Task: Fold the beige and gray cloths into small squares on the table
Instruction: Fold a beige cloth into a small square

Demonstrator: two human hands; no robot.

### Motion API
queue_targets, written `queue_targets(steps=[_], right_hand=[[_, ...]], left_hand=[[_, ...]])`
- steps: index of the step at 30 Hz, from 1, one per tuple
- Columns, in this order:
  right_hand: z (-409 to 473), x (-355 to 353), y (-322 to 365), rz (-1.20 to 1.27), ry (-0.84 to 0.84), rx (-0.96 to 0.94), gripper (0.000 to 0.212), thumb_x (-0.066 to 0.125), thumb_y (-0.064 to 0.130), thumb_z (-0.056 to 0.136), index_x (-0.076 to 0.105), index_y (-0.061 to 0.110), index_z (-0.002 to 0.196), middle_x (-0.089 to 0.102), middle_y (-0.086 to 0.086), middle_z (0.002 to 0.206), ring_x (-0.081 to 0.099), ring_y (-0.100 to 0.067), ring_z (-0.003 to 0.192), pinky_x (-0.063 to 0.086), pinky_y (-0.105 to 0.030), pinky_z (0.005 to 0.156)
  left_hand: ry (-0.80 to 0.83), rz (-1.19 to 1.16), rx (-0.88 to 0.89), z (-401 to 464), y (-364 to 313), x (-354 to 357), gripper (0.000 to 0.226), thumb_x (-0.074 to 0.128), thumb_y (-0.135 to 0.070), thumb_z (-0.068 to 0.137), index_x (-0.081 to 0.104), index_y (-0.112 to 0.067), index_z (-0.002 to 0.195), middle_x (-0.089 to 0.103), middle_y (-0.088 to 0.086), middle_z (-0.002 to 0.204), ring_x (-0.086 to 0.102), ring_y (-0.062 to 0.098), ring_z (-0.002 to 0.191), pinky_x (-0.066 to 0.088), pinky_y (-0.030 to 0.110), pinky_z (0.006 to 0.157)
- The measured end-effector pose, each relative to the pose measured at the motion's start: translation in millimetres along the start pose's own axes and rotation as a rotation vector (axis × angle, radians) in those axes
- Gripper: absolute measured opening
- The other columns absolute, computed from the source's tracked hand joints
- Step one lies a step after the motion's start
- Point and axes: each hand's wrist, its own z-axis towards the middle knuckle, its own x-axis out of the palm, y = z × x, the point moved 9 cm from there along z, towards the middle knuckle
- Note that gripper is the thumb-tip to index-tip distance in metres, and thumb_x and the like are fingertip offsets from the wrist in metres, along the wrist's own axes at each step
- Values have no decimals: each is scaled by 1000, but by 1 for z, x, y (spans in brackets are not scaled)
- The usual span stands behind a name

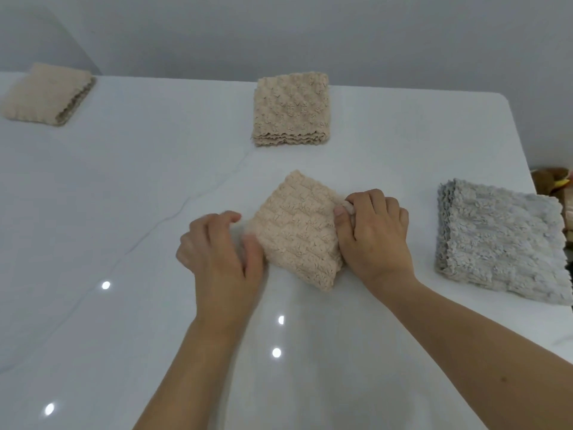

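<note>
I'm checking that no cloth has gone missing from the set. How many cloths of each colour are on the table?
Beige: 3, one between the hands, one folded at the far middle, one at the far left.
Gray: 1, folded at the right edge.
Total: 4 cloths.

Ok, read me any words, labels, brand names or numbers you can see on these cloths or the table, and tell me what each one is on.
None can be read.
Beige cloth under the hands: plain pile, no tag showing.
Folded beige cloth behind it: no text.
Beige cloth at far left: blurred, no text visible.
Gray cloth: no label showing.
White table: only veining and light reflections.
Colourful object past the table's right edge: too cut off to tell.
</note>
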Motion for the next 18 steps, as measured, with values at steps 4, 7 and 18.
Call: queue_targets(steps=[4, 7, 18], right_hand=[[0, -1, -1, 36, -3, 5, 39, 29, 41, 97, 55, 12, 99, 55, -8, 99, 46, -30, 88, 32, -41, 81], [0, -2, -2, 69, -15, -2, 38, 29, 39, 97, 54, 11, 98, 55, -8, 97, 46, -30, 87, 28, -38, 80], [0, 4, -4, -5, -12, 3, 23, 34, 24, 96, 53, 11, 94, 52, -8, 94, 45, -29, 84, 31, -39, 78]], left_hand=[[41, 43, 391, -42, -59, 18, 49, 68, -46, 78, 51, -17, 114, 44, 4, 118, 48, 25, 107, 34, 43, 92], [150, 110, 391, -49, -69, 35, 56, 68, -58, 72, 63, -17, 111, 54, 5, 116, 50, 25, 103, 34, 42, 93], [162, 280, 297, -46, -67, 40, 32, 61, -33, 75, 68, -19, 103, 62, 1, 111, 54, 25, 102, 34, 42, 93]])
